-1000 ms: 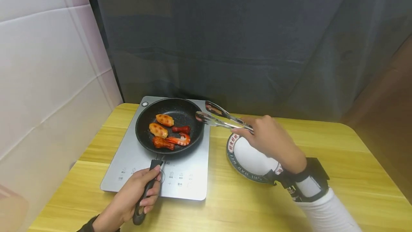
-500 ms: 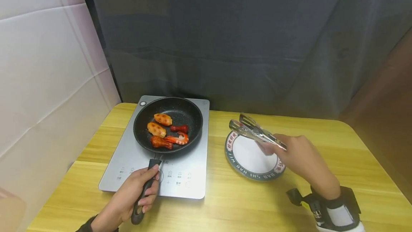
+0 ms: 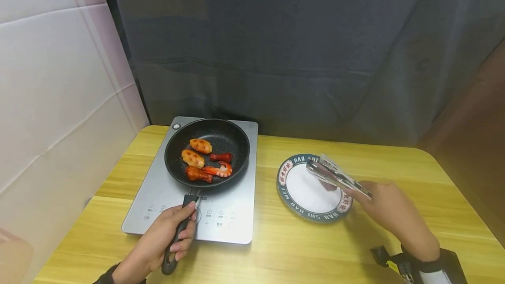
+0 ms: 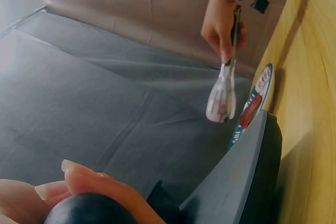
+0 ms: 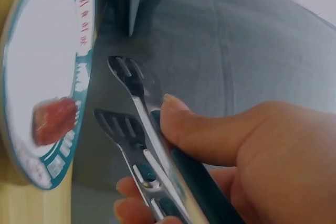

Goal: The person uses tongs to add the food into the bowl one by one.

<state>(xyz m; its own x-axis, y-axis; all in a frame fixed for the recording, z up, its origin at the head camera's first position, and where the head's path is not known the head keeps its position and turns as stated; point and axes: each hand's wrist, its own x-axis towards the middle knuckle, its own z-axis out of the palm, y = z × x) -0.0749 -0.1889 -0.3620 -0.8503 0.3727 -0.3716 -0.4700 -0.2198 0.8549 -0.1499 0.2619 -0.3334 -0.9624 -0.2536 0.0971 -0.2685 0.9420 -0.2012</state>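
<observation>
My left hand [image 3: 167, 233] grips the black handle of a frying pan [image 3: 232, 141] that sits on a flat silver cooktop. In the pan lie two browned chicken wings [image 3: 193, 158], a drumstick [image 3: 198, 174], a smaller dark red piece [image 3: 221, 157] and a shrimp [image 3: 219, 169]. My right hand [image 3: 396, 211] holds metal tongs [image 5: 152, 150] above a round plate [image 3: 301, 189]. The tongs' tips are a little apart with nothing between them. One reddish-brown piece of food [image 5: 55, 121] lies on the plate, partly hidden behind the tongs in the head view.
The silver induction cooktop [image 3: 236, 214] stands on the left of the wooden table [image 3: 284, 249], its touch panel toward me. A dark cloth [image 3: 296, 56] hangs behind the table, a white panel [image 3: 59, 86] stands at left and a brown one [image 3: 473, 143] at right.
My right hand has carried the tongs from beside the pan's right edge to the right, over the plate, and their tips have come closer together. My left hand stays on the pan handle.
</observation>
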